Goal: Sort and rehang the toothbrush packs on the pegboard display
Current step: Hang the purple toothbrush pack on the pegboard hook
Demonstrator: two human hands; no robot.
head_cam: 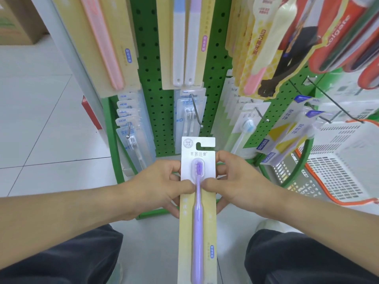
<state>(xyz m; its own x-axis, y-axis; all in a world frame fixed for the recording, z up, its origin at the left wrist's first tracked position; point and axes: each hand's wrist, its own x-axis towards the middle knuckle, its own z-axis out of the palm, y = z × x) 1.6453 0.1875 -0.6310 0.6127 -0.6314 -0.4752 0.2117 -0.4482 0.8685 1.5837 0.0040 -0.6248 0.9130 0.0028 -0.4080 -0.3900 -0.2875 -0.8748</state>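
Observation:
A purple toothbrush pack point(196, 220) on a pale yellow and white card stands upright in front of me, its hang slot at the top. My left hand point(158, 185) grips its left edge, thumb on the front. My right hand point(233, 181) grips the right edge the same way. Behind it rises the green pegboard point(162, 111). A metal peg point(196, 111) with clear toothbrush packs juts out just above the held card. Pink point(102, 44) and blue-and-purple packs point(184, 42) hang higher up.
More clear packs hang on a peg at the lower left point(128, 128). At right hang white-blue packs point(246, 124), boxed brushes point(287, 136) and red packs point(338, 37). A white plastic basket point(336, 160) with an orange handle stands at right. Below are my dark-trousered knees.

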